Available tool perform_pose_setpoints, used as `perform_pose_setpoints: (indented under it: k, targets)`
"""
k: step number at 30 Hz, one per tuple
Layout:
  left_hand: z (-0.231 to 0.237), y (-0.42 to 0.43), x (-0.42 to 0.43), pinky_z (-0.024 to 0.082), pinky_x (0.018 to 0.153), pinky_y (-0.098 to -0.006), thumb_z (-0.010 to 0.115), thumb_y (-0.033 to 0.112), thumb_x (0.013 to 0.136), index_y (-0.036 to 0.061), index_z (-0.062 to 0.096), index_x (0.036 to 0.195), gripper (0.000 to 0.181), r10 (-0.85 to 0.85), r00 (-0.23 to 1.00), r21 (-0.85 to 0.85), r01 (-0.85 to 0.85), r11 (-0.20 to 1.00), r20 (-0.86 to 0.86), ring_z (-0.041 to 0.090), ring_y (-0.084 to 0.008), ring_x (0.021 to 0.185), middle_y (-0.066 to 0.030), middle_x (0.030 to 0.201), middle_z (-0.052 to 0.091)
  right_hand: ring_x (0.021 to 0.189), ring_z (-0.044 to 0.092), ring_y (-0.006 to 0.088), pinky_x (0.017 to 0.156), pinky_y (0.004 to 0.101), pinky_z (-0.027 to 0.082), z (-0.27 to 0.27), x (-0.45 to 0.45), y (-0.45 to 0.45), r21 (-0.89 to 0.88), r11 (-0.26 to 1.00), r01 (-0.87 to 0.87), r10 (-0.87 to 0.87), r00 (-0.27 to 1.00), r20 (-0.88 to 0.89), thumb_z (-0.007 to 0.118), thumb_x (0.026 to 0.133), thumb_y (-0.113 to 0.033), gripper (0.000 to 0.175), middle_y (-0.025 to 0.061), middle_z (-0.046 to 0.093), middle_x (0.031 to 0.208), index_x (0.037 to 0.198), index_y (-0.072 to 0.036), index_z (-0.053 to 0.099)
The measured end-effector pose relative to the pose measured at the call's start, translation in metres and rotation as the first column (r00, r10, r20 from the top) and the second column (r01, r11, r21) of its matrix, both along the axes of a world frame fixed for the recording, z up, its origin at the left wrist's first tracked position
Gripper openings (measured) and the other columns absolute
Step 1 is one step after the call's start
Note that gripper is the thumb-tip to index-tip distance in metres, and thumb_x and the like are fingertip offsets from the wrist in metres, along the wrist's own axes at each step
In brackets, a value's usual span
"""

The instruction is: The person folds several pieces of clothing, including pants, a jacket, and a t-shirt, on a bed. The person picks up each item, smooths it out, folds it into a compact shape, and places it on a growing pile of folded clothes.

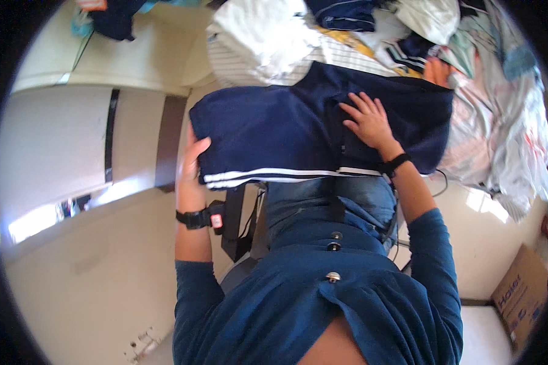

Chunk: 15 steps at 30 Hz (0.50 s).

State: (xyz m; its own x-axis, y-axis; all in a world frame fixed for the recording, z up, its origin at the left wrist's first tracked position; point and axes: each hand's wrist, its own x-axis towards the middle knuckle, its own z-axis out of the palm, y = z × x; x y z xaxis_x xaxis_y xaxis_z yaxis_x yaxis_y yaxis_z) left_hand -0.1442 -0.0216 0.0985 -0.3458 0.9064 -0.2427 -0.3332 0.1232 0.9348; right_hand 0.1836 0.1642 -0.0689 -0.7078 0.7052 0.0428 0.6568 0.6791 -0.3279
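Folded navy track trousers point(265, 127), or a similar garment, lie across my lap and the striped cloth ahead of it. White stripes run along the edge nearest me. My left hand point(193, 153) grips the left end, thumb on top and the other fingers mostly hidden beneath. Palm down, my right hand point(367, 118) rests on the right half with its fingers spread, holding nothing. A black band circles each wrist.
Beyond the garment, a white cloth point(265, 36) sits on a striped cloth point(351, 61). Mixed clothes point(402, 50) and a clear plastic bag point(525, 132) are heaped to the right. A cardboard box point(523, 292) stands at lower right, a pale cabinet point(59, 132) at left.
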Motion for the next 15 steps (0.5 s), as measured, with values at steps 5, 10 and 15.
perform_pose_setpoints:
  k: [5,10,15]
  targets:
    - [-0.003,0.002,-0.003,0.047,0.095,-0.0386,0.06,0.008,0.08,0.0058,0.03,0.141,0.068,0.0,0.991,0.038,-0.005,0.999,0.134,0.053,-0.0276,0.115,-0.016,0.131,0.047,0.136,0.03,0.0286,0.111,0.0492,0.022,0.007,0.002,-0.023,0.007,1.0,0.006,-0.006,0.994,-0.113,0.057,0.088,-0.036,0.048,0.0055,0.038,0.144,0.134,-0.025,0.048]
    - [-0.002,0.005,0.0,0.047,0.095,-0.0381,0.061,0.008,0.08,0.0055,0.031,0.14,0.067,0.032,0.987,0.005,-0.033,0.999,0.16,0.053,-0.0263,0.114,-0.0151,0.13,0.048,0.135,0.032,0.0308,0.11,0.05,0.024,0.012,0.009,-0.05,-0.174,0.967,-0.184,0.193,0.981,0.035,0.058,0.088,-0.036,0.045,0.0077,0.041,0.142,0.129,-0.019,0.053]
    - [0.009,0.025,0.018,0.049,0.092,-0.0387,0.06,0.008,0.08,0.0036,0.03,0.139,0.066,-0.038,0.994,0.059,0.032,0.998,0.103,0.055,-0.0274,0.111,-0.0169,0.127,0.049,0.129,0.039,0.0347,0.107,0.047,0.031,0.025,0.006,-0.061,-0.265,0.958,-0.107,0.003,0.93,-0.367,0.058,0.088,-0.033,0.047,0.014,0.05,0.133,0.128,-0.01,0.053]
